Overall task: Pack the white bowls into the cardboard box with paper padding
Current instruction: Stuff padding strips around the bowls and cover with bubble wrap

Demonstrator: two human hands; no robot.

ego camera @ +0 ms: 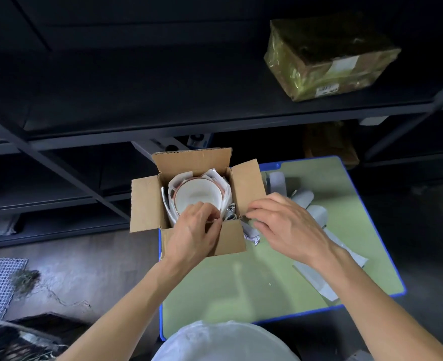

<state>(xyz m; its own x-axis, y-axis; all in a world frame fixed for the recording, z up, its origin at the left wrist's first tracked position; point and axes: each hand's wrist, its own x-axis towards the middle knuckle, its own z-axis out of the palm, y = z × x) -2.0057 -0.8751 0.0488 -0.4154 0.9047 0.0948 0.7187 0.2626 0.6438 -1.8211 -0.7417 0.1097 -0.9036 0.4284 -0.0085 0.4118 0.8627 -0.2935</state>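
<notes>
The dark shelving (215, 121) is filling the background, and a wrapped parcel (330, 56) is lying on its upper shelf, well apart from the work. In front of it a green table with a blue edge (280, 282) is carrying the cardboard box (147, 204), which is standing at the far left corner with all four flaps open. Loose sheets of paper padding (319, 274) are lying on the table at the right of the box.

Inside the box a white bowl (197, 196) with a reddish rim is sitting upright, and paper is wrapping around it on all sides. I cannot tell if more bowls are lying under it.

The left hand (194, 235) is reaching over the near flap, its fingers curled narrow and pinching at the bowl rim or the paper there; which one, I cannot tell. The right hand (285, 225) is hovering at the near right corner of the box, its fingertips drawn together on a small crumpled piece of paper (250, 231).

To do this step well, the person is probably needing to push the paper into the gap between bowl and wall, gently and evenly, so the bowl is not tilting and the rim is not touching bare cardboard.
</notes>
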